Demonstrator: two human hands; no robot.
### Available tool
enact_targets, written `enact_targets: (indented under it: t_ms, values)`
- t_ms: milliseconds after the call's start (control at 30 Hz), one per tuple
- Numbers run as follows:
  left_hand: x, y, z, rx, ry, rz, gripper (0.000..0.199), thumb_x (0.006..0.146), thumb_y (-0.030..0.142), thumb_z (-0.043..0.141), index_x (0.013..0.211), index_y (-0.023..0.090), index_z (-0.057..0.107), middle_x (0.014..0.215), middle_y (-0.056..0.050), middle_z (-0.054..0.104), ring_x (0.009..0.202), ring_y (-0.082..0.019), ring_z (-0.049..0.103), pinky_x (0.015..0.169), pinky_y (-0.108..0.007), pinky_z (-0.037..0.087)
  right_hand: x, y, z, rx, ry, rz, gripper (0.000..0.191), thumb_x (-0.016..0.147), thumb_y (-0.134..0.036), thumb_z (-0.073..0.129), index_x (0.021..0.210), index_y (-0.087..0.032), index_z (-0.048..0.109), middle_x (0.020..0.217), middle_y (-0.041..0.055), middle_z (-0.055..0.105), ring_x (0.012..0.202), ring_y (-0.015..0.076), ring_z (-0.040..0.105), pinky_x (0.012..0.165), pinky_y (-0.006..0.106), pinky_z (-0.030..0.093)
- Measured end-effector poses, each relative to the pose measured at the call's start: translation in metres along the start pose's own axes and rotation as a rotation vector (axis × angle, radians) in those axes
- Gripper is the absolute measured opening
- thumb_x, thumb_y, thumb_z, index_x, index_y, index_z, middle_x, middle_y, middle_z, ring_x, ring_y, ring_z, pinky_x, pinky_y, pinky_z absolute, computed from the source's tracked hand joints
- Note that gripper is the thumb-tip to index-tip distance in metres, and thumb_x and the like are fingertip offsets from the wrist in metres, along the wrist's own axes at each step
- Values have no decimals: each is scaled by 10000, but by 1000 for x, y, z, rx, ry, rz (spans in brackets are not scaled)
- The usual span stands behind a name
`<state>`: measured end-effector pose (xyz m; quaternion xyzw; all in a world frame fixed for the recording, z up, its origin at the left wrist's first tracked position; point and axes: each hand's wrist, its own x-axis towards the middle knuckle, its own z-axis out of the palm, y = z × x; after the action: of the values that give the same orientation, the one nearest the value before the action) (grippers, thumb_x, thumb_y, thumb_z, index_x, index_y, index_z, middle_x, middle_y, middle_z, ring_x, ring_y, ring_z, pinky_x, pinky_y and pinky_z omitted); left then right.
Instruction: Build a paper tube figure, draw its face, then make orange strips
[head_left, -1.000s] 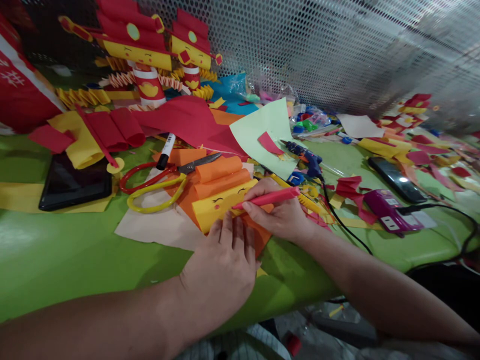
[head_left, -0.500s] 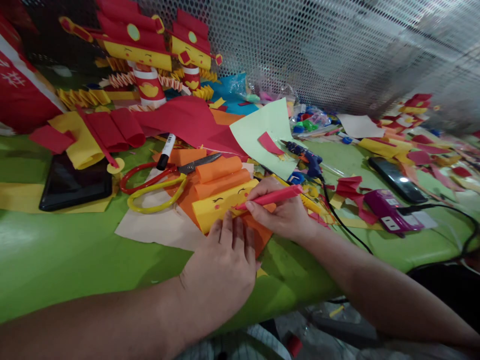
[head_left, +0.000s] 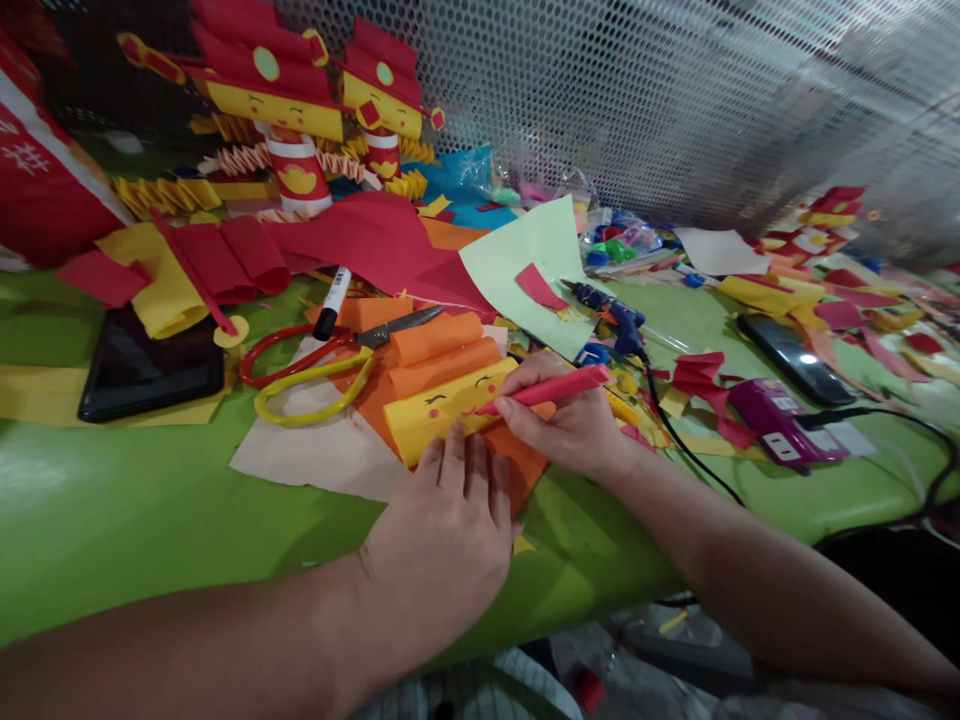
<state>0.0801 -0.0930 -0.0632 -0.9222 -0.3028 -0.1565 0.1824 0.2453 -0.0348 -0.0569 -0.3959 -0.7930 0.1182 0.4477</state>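
Observation:
My right hand [head_left: 570,425] grips a red felt-tip pen [head_left: 559,386], its tip at the mouth of a face drawn on a curved yellow paper piece [head_left: 420,410]. Two curved eyes and red cheek dots show on that face. My left hand [head_left: 457,530] lies palm down, fingers stretched out and apart, fingertips at the lower edge of the yellow paper. Rolled orange paper [head_left: 446,365] joins the face above, with an orange sheet [head_left: 529,470] under it. Left of it lie scissors [head_left: 315,385] with one red and one yellow handle, and a black-and-white marker [head_left: 332,303].
A glue gun [head_left: 616,318] lies by a pale green sheet [head_left: 517,245], its cord running to the right. Two red-and-yellow paper figures [head_left: 289,165] stand at the back left. A tablet or phone [head_left: 150,370], another phone [head_left: 795,358] and a purple power socket [head_left: 784,422] rest on the green table.
My right hand and the pen have shifted very slightly up and to the right, and the pen tip has moved a little along the mouth line. My left hand has stayed put.

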Motion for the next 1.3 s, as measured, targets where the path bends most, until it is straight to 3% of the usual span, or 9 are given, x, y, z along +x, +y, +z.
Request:
enact_targets:
  t_ms: [1100, 1300]
  values:
    - [0, 0, -1, -4, -16, 0, 373, 894, 266, 422, 1044, 24, 664, 1038, -216, 692, 997, -325, 648, 809, -429, 512, 1, 0, -1, -26, -6, -15, 65, 758, -189, 563, 707, -226, 548, 653, -11, 619, 616, 135, 572, 594, 299, 463]
    - [1, 0, -1, -3, -20, 0, 380, 902, 266, 404, 1025, 32, 677, 1010, -221, 698, 995, -326, 652, 803, -427, 518, -1, -1, 2, -5, -13, 37, 52, 751, -216, 578, 705, -234, 562, 671, 0, 639, 645, 151, 590, 629, 322, 476]
